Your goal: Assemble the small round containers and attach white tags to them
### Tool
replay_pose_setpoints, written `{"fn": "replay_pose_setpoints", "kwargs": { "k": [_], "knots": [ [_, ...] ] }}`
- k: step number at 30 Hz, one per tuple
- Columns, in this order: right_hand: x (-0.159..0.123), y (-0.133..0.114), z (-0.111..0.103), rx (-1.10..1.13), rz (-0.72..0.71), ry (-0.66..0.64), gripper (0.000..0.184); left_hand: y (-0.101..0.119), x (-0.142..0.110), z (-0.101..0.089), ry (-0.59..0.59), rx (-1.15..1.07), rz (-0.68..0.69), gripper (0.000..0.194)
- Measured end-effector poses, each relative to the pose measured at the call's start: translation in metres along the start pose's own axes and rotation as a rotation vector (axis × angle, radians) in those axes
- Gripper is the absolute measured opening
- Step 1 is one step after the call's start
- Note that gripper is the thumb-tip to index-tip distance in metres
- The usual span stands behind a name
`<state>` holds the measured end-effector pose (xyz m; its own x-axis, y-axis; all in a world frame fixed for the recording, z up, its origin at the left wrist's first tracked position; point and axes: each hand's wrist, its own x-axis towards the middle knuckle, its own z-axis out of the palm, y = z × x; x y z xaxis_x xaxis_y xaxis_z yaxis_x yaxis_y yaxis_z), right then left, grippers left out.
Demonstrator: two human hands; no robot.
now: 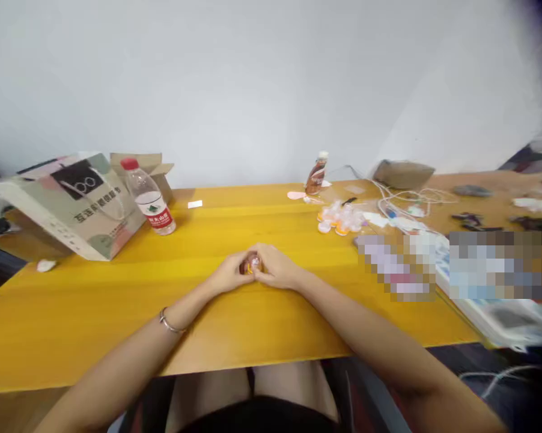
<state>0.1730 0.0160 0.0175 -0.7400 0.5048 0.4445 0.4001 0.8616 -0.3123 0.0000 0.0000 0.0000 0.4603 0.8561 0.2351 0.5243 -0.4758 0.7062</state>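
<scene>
One small object between hands

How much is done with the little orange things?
One little piece is in hand, held between the left hand and right hand. The pile near the brown bottle may be done or left: I can't tell which. Nothing surely looks finished, and the held one probably isn't.

Small round orange-and-clear thing, perhaps a capsule, cupped between both hands.
</scene>
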Motion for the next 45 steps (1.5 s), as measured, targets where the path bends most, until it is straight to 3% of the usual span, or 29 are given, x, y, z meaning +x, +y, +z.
{"fn": "replay_pose_setpoints", "kwargs": {
  "k": [3,5,10,17,20,25,29,33,37,45],
  "knots": [
    [0.000,0.002,0.006,-0.053,0.204,-0.016,0.048,-0.004,0.002,0.006,0.000,-0.008,-0.021,0.019],
    [-0.001,0.002,0.007,-0.072,0.281,-0.035,0.046,-0.005,0.003,0.009,-0.002,-0.021,-0.016,0.018],
    [-0.003,-0.002,0.002,-0.108,0.212,-0.016,0.042,-0.001,0.002,0.008,0.004,-0.001,-0.016,0.016],
    [-0.003,-0.006,-0.005,-0.093,0.237,-0.010,0.043,0.002,0.001,0.007,-0.001,0.028,-0.005,0.014],
    [-0.004,-0.008,-0.007,-0.072,0.310,-0.036,0.040,0.001,0.001,0.008,-0.003,0.009,0.004,0.016],
    [-0.005,-0.009,-0.008,-0.027,0.203,-0.008,0.042,0.001,0.000,0.008,-0.003,0.054,0.000,0.016],
    [-0.005,-0.008,-0.006,-0.019,0.368,-0.043,0.043,0.002,0.000,0.009,0.005,0.062,0.011,0.017],
    [-0.005,-0.007,-0.006,-0.008,0.315,0.000,0.046,0.003,-0.001,0.009,0.009,0.081,0.018,0.015],
    [-0.006,-0.008,-0.007,0.001,0.400,-0.053,0.043,0.004,-0.001,0.009,-0.003,0.091,0.028,0.019],
    [-0.007,-0.008,-0.009,-0.015,0.418,-0.062,0.041,0.006,0.000,0.009,-0.015,0.113,0.036,0.020]
  ]
}}
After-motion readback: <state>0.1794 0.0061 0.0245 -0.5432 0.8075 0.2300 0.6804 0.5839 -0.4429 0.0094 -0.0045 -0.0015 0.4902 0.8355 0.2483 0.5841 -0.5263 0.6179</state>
